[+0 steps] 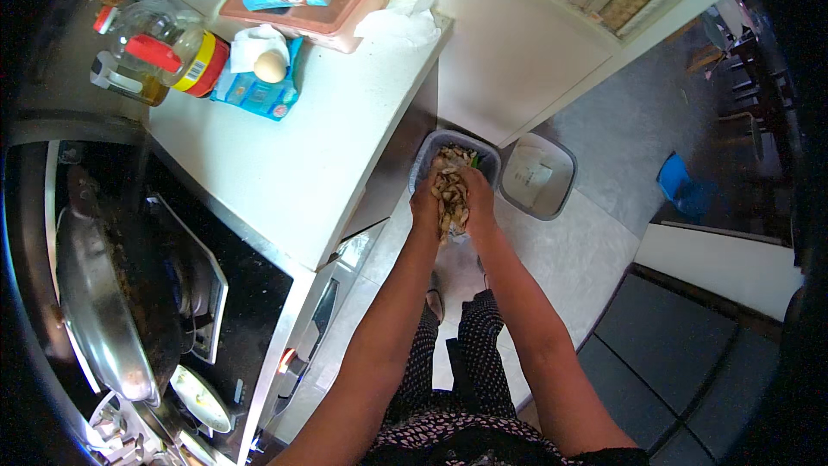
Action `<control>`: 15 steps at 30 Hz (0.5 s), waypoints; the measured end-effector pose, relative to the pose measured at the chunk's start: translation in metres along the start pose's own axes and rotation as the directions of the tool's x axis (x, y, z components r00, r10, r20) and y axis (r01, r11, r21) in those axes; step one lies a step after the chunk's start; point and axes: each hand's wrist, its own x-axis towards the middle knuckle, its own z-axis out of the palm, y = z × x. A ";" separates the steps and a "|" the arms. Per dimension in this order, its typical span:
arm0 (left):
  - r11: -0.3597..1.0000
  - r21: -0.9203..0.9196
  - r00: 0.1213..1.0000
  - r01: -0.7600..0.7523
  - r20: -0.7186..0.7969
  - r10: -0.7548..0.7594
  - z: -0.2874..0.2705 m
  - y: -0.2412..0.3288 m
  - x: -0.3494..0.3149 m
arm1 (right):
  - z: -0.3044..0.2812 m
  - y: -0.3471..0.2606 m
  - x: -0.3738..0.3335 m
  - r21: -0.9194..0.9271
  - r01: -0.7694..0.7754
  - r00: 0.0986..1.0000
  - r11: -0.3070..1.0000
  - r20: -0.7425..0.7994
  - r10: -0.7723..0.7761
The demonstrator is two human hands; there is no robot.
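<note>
Mid-frame, the left hand (423, 204) and right hand (479, 200) clasp the scraps (451, 196) from both sides, probably to keep loose bits together; whether fingertips meet beneath, I cannot tell. The grey bin (418, 164) stands below, seemingly placed to catch drops, a pale bin (542, 206) just rightward.

Scraps (451, 197) between left hand (424, 200) and right hand (479, 196) mottled tan-brown, bin (420, 157) near them grey, bench (319, 155) left of both white, trousers (479, 328) below black with pale dots.
</note>
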 end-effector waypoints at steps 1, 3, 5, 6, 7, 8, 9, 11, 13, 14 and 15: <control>0.999 -0.049 1.000 0.018 -0.025 -0.019 0.002 -0.001 0.006 | -0.003 0.003 0.009 0.096 -0.011 0.997 0.995 0.083 0.003; 0.979 -0.192 0.997 0.066 -0.018 -0.071 -0.001 -0.005 0.025 | -0.004 0.006 0.030 0.198 -0.157 0.987 0.968 0.063 0.147; 0.938 -0.340 0.995 0.066 0.092 -0.036 -0.006 -0.013 0.041 | -0.005 0.004 0.044 0.231 -0.225 0.974 0.947 0.073 0.213; 0.924 -0.371 0.992 0.091 0.114 -0.052 -0.008 -0.016 0.049 | -0.006 0.003 0.050 0.215 -0.224 0.974 0.951 0.092 0.209; 0.909 -0.395 0.986 0.131 0.145 -0.079 -0.005 -0.019 0.054 | -0.012 0.001 0.054 0.203 -0.215 0.975 0.955 0.096 0.199; 0.895 -0.418 0.982 0.159 0.163 -0.098 0.000 -0.011 0.047 | -0.007 -0.009 0.050 0.128 -0.208 0.978 0.970 0.030 0.205; 0.955 -0.248 0.979 0.161 -0.081 -0.186 0.007 -0.005 0.037 | -0.002 -0.020 0.045 0.052 -0.204 0.978 0.978 -0.035 0.206; 0.966 -0.218 0.978 0.137 -0.123 -0.167 0.001 -0.006 0.040 | 0.007 -0.032 0.039 -0.090 -0.202 0.976 0.975 -0.105 0.193; 0.971 -0.180 0.977 0.155 -0.117 -0.177 0.009 -0.001 0.032 | -0.005 -0.036 0.043 -0.202 -0.206 0.971 0.958 -0.165 0.174; 0.973 -0.166 0.976 0.161 -0.120 -0.182 0.006 -0.001 0.033 | -0.010 -0.036 0.046 -0.262 -0.215 0.966 0.941 -0.195 0.167; 0.974 -0.153 0.975 0.166 -0.122 -0.186 0.004 0.001 0.033 | -0.014 -0.031 0.052 -0.326 -0.233 0.958 0.916 -0.238 0.159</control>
